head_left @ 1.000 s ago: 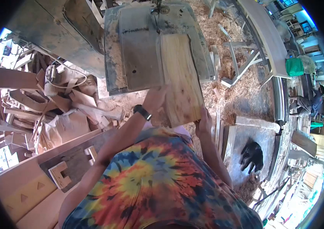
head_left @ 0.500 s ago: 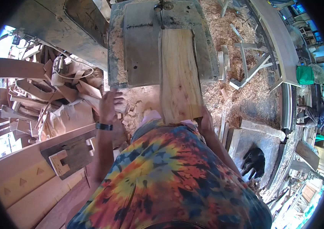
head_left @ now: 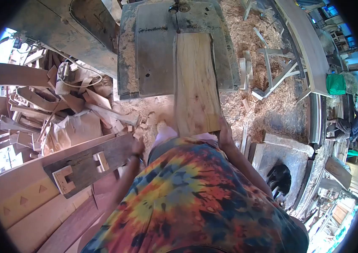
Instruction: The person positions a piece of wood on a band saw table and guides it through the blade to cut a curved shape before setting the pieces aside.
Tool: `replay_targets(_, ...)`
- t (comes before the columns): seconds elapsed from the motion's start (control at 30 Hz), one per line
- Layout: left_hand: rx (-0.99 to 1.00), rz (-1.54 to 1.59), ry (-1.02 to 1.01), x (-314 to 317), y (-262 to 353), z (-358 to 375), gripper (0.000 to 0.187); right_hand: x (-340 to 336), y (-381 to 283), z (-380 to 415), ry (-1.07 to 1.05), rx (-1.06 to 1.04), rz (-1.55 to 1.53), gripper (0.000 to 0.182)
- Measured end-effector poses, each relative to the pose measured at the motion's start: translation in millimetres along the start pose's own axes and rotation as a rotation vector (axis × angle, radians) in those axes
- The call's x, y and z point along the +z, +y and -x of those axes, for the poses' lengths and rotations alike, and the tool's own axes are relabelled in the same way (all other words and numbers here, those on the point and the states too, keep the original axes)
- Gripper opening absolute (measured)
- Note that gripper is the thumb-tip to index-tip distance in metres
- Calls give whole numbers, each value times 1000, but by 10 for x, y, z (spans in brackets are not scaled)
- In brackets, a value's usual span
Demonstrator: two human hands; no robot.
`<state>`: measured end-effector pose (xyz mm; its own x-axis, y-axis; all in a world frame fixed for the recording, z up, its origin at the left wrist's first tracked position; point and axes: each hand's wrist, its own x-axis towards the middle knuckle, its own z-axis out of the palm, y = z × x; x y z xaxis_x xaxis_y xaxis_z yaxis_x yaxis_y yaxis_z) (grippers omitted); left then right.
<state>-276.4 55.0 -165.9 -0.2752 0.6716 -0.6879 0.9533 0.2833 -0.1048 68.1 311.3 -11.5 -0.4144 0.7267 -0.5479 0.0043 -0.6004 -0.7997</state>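
A long pale wooden board (head_left: pixel 196 84) lies with its far part on the metal saw table (head_left: pixel 156 69). Its far end is right by the slot and blade guide (head_left: pixel 174 8), and its near end reaches my waist. My right hand (head_left: pixel 226 137) grips the near right corner of the board, fingers along its edge. Lower on the left, my left hand (head_left: pixel 138 147) is off the board and smeared by motion, close to the end of a dark plank (head_left: pixel 118 147) with pale notched blocks on it.
Wood offcuts (head_left: pixel 40 101) are heaped at the left, beside the grey machine body (head_left: pixel 61 25). Sawdust covers the floor around the saw table. To the right are a wooden frame piece (head_left: pixel 273 80), a long bench (head_left: pixel 307 46) and a black animal (head_left: pixel 279 179) lying down.
My left hand has dropped down and toward my body, from beside the saw table to near the dark plank. My right hand stays at the board's corner; the board looks nearly unmoved.
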Motion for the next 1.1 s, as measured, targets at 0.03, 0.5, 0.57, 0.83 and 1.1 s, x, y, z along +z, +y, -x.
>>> replay_targets(0.03, -245, 483, 212, 1138, 335, -200, 46, 22, -28, -22, -1, -9, 7, 58)
replay_targets(0.5, -368, 1126, -282, 1558, 1557, 1054, 45, -4, -470, 67, -174, -24, 402, 71)
replay_targets(0.57, -374, 1133, -273, 1555, 1581, 1073, 45, -4, -471, 77, -197, -5, 383, 71)
replay_targets(0.83, -391, 1155, -247, 1453, 1706, 1022, 44, -45, -507, -31, -231, 24, 405, 68)
replay_targets(1.1, -429, 1207, -185, 1326, 1716, 910, 44, -322, -354, -219, -306, -128, 452, 58)
